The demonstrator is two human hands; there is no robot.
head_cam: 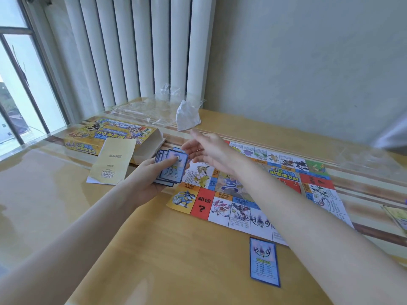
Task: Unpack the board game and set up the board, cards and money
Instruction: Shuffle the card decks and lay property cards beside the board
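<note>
On the yellow table (154, 249), head view. Left hand (152, 179) holds a fanned stack of blue-bordered cards (172, 167): fingers curled underneath, thumb pressed on the face of the top card. The stack sits over the near-left corner of the game board (248, 190), just left of the right hand's fingers.

Right hand (207, 150) reaches forward above the board, fingers straight and loosely together, holding nothing. Its fingertips point toward a crumpled white paper wad (188, 116), close to it; contact cannot be told. Thumb side of this hand is just beside the top edge of the card stack.

Board lies flat and unfolded under the right forearm, coloured squares with creature pictures and a red "?" square (201, 205).

One single blue card (264, 261) lies face up on the table, near the board's front edge, well apart from both hands' fingers.

Left of the left-hand fingers: a folded yellowish instruction leaflet (113, 160), resting partly against the open yellow game box (105, 134). Clear plastic wrap (143, 111) lies beyond the box, beside the paper wad. More cards (396, 216) at the far right edge, blurred.
</note>
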